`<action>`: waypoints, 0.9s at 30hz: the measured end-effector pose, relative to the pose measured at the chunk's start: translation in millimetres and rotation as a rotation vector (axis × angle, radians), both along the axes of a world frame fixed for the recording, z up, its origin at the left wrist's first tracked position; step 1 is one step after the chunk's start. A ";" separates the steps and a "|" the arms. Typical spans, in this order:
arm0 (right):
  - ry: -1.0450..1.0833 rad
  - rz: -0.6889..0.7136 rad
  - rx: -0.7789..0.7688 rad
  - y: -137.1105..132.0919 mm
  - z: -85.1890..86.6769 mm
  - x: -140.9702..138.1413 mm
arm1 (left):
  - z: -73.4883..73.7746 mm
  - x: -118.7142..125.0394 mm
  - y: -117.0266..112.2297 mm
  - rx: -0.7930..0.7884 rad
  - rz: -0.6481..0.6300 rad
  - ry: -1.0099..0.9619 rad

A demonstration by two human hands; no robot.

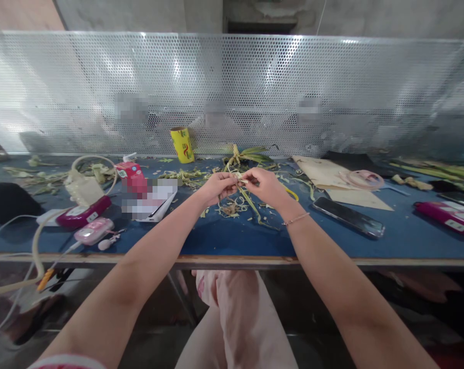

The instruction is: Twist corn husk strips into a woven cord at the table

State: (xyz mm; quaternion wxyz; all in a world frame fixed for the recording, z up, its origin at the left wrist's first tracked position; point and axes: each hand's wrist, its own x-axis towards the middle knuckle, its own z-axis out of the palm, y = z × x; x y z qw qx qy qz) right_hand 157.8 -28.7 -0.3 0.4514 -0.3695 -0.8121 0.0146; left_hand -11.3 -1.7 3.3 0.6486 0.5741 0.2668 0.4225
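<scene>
Over the middle of the blue table (216,243), my left hand (219,187) and my right hand (263,185) meet, fingertips almost touching. Both are closed in a pinch on a small pale plant strip (241,179), partly hidden by the fingers. Below them lie curled plant shavings (232,207) and a long thin green stalk (257,207). Just behind the hands is a leafy plant stem (235,154) with a pale base and green leaves. A yellow curved handle or band (292,193) shows beside my right wrist, its other part hidden.
A yellow tube (182,145) stands by the perforated metal screen (216,77). On the left are a red carton (132,177), a white box (157,205) and a purple device (83,211). On the right lie a phone (349,217), cardboard (320,171) and another purple device (447,216).
</scene>
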 end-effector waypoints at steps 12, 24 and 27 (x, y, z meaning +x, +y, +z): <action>0.045 -0.018 0.000 -5.9 3.5 -1.7 | -3.5 -0.5 3.7 0.017 -0.014 -0.018; 0.098 0.022 0.008 -1.7 -0.5 -0.9 | -5.9 -3.5 6.1 0.084 -0.002 -0.043; 0.165 0.047 -0.042 -2.0 -0.4 -2.1 | -5.9 -3.3 7.7 0.133 0.030 -0.047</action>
